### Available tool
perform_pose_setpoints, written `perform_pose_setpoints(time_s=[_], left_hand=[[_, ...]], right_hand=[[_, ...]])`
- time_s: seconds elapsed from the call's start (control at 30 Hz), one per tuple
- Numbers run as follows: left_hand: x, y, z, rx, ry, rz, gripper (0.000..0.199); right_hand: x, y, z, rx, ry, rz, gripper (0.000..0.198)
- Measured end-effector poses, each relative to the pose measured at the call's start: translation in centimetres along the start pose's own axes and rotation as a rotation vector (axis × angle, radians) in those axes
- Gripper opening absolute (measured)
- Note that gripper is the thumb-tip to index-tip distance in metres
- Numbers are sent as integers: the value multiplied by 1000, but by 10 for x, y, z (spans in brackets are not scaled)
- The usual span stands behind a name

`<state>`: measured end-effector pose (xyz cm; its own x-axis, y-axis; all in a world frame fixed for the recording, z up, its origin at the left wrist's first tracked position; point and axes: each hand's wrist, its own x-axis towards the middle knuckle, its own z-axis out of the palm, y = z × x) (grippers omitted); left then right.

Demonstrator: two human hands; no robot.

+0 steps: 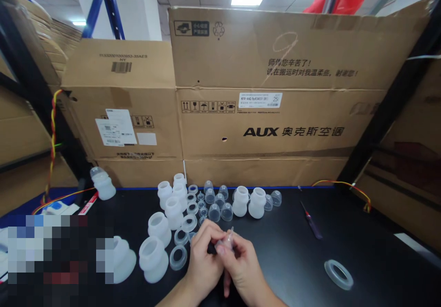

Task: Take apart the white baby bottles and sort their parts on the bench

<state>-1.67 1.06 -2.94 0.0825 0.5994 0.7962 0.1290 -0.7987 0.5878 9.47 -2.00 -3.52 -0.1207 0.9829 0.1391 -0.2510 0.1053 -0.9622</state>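
Note:
Fingers of both my hands are pinched around a small clear silicone nipple (pixel 228 240), its thin tip pointing up. My left hand (pixel 206 257) is closed on one side of it. On the other side my right hand (pixel 244 260) grips it between thumb and fingers, which partly cover it. Just left of my hands lie several translucent collar rings (pixel 189 223) and a column of small clear nipples (pixel 203 211). Beyond stand several clear dome caps (pixel 214 212). Several white wide-necked bottles (pixel 153 258) stand to the left, and two more bottles (pixel 257 202) behind my right hand.
A capped bottle (pixel 102 184) leans at the far left. A dark-handled pointed tool (pixel 313 226) and a large translucent ring (pixel 338 275) lie at the right on the black table (pixel 289 256). Cardboard boxes (pixel 275 160) wall the back. The lower left is pixelated.

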Motion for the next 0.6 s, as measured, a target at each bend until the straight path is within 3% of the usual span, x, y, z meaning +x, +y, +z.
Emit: perform_pose_setpoints(time_s=[0.13, 0.33, 0.47, 0.6], left_hand=[[7, 1, -3, -23, -38, -40, 8], [8, 3, -10, -96, -129, -249, 3], [7, 6, -11, -128, -110, -312, 10], [12, 9, -10, -225, -80, -417, 23]], right_hand=[[-1, -9, -6, -10, -18, -24, 60], [-8, -21, -21, -101, 2, -121, 55], [-7, -23, -29, -217, 21, -244, 49], [-6, -24, -31, -238, -13, -266, 37]])
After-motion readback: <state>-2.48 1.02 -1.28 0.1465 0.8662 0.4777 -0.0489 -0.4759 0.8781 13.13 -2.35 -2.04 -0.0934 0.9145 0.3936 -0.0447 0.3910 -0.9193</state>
